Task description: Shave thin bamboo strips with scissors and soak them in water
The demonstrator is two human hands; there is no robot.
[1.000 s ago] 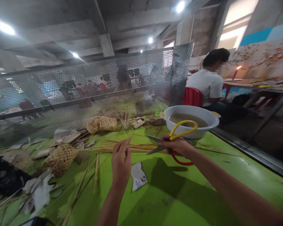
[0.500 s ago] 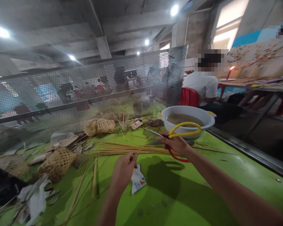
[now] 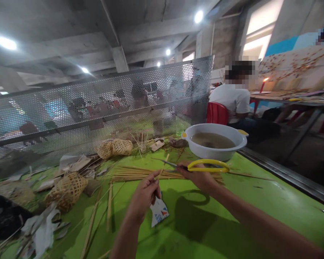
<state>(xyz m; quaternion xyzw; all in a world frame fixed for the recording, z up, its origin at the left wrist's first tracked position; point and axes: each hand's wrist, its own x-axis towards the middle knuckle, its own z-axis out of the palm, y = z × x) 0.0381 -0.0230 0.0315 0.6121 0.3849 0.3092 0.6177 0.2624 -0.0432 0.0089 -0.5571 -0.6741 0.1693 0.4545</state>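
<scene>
My left hand (image 3: 144, 196) pinches a short, thin bamboo strip (image 3: 161, 172), whose upper end sticks up past the fingertips. In my right hand (image 3: 201, 176) are large scissors (image 3: 207, 161) with a yellow handle loop; their blades point left and cross the strip in view. Whether the blades touch the strip I cannot tell. Behind both hands a bundle of long bamboo strips (image 3: 126, 173) lies across the green table (image 3: 226, 223). Just below my left fingers is a white printed packet (image 3: 160, 214), partly covered by the hand.
A white basin (image 3: 213, 153) of murky water stands at the back right. Woven bamboo pieces (image 3: 121, 147), scraps and a black object (image 3: 5, 216) crowd the left side. Beyond runs a perforated metal screen (image 3: 97, 108). A person (image 3: 229, 97) sits on a red chair (image 3: 217, 113).
My right hand has lowered and turned the scissors, bringing the blades to the strip. The strip in my left hand now points up, clear of the bundle.
</scene>
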